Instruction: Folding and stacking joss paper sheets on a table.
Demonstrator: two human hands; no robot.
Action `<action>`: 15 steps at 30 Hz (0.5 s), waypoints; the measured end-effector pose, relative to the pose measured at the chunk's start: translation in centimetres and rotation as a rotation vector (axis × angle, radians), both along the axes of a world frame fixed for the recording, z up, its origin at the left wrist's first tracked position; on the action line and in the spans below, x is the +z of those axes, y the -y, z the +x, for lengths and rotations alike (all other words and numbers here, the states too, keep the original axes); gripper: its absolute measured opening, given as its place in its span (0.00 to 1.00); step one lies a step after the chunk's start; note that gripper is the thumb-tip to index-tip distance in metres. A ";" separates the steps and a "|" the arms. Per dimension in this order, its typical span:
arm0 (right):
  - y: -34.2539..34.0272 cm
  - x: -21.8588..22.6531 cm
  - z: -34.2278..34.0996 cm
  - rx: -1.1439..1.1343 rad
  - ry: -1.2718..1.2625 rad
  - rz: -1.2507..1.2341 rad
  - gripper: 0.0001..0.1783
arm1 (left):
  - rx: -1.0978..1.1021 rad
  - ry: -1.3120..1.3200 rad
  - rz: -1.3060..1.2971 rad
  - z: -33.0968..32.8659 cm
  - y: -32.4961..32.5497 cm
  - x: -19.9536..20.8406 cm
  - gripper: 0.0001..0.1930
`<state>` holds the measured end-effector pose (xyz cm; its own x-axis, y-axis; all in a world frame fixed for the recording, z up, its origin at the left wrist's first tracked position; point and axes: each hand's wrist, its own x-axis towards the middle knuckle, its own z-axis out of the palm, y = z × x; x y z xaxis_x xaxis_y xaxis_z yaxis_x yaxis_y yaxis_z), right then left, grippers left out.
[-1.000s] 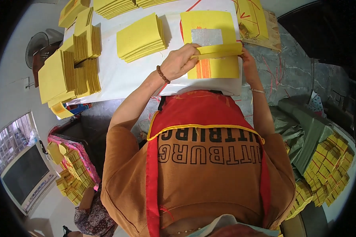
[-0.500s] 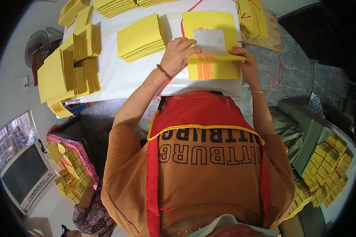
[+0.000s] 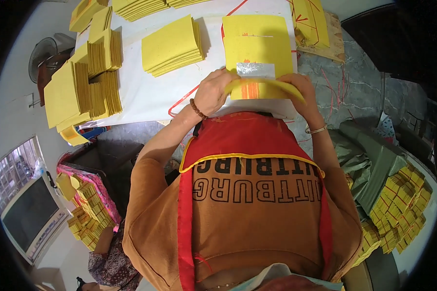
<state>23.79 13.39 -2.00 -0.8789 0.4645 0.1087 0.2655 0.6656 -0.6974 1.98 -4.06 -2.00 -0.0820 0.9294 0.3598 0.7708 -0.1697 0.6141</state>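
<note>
At the near edge of the white-covered table, a yellow paper sheet is stretched between my hands, its near part bent up into a curve. My left hand closes on its left end, and my right hand grips the right end with curled fingers. A silver foil patch shows just beyond the curve. Further yellow paper lies flat behind it, marked by a thin pale line and orange print. Orange stripes show below the curved edge. To the left sits a fanned stack of folded yellow papers.
Thick yellow paper stacks line the table's left side. A yellow bundle tied with red string lies on a wooden board at right. Red string loops across the table. Tied bundles are piled at lower right. A person's patterned sleeve shows lower left.
Both hands have come nearer my body, drawing the sheet with its foil patch toward me. Its near edge now bends more, and more of the yellow paper behind is uncovered.
</note>
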 end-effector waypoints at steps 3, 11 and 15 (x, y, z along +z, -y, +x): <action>0.0 0.4 -1.0 -0.152 0.139 -0.301 0.14 | 0.199 0.157 -0.214 0.5 -0.9 0.9 0.10; 0.6 0.3 -3.7 -0.436 -0.180 -0.382 0.21 | 0.413 0.745 -0.335 0.1 -2.4 -2.3 0.12; 0.0 -0.7 -3.5 -0.407 -0.187 -0.387 0.23 | 0.417 0.869 -0.168 0.3 -2.9 -3.5 0.18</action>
<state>20.30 13.38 -2.71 -0.6041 0.7969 0.0000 0.2957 0.2241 -0.9286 2.30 -1.14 -5.52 -0.5893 0.7995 -0.1163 0.0161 0.1556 0.9877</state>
